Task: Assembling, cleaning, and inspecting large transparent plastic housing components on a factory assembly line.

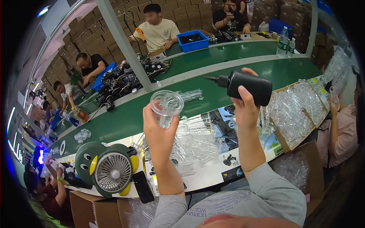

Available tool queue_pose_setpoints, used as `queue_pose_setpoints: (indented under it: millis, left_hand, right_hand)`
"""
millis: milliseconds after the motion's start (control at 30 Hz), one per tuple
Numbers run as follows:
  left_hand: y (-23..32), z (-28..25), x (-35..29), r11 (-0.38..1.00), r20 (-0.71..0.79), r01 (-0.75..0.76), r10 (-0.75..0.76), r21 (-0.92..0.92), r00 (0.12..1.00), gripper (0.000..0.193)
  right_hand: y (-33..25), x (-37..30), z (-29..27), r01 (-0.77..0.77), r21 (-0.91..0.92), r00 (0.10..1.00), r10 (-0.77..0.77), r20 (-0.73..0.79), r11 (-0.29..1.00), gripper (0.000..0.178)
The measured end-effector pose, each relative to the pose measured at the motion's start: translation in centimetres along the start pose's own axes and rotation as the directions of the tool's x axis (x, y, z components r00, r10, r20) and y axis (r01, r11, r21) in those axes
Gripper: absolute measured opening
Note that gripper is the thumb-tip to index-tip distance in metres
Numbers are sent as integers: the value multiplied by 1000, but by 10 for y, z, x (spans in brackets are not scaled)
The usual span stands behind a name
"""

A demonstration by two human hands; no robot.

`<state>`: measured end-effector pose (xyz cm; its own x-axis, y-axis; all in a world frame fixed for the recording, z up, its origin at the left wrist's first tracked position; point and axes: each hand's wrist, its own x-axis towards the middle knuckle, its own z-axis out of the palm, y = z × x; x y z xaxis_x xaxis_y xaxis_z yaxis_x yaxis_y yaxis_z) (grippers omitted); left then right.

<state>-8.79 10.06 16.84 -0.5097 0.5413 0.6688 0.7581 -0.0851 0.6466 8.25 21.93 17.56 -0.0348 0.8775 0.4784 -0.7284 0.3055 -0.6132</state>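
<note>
Stacked cartons (91,36) line the room behind a green conveyor belt (281,70). One clear round-rimmed piece (167,102) sits at the fingertips of the left hand (157,133), pinched between thumb and fingers. One black bottle (254,89) lies sideways in the right hand (246,104), thumb and fingers gripping its body, nozzle pointing left, apart from the piece. Below lie many clear tubes (207,148), uncountable; farther left, one phone (143,187) and one fan (114,173).

The clear part (166,102) looks glossy plastic, the bottle (256,86) matt plastic.
</note>
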Motion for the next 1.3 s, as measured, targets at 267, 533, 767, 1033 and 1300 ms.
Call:
queue_pose_setpoints:
  millis: [267, 533, 767, 1033, 1300]
  left_hand:
    - [7, 9, -1, 999, 22, -22, 23, -40, 999, 47]
    - [8, 12, -4, 998, 36, -62, 62, -20, 997, 56]
    - [10, 12, -6, 998, 31, -64, 65, -17, 997, 57]
    - [11, 9, -7, 999, 34, -45, 45, -28, 998, 56]
    - [9, 9, -6, 998, 17, -61, 62, -23, 998, 57]
  right_hand:
    - [0, -17, 2, -214, 175, 969, 187, 163, 961, 49]
    - [4, -18, 5, -202, 128, 976, 188, 111, 971, 41]
    - [1, -19, 6, -238, 153, 966, 217, 138, 959, 40]
    - [1, -20, 6, -262, 162, 959, 238, 151, 951, 39]
    - [2, -20, 6, -253, 183, 963, 231, 137, 950, 40]
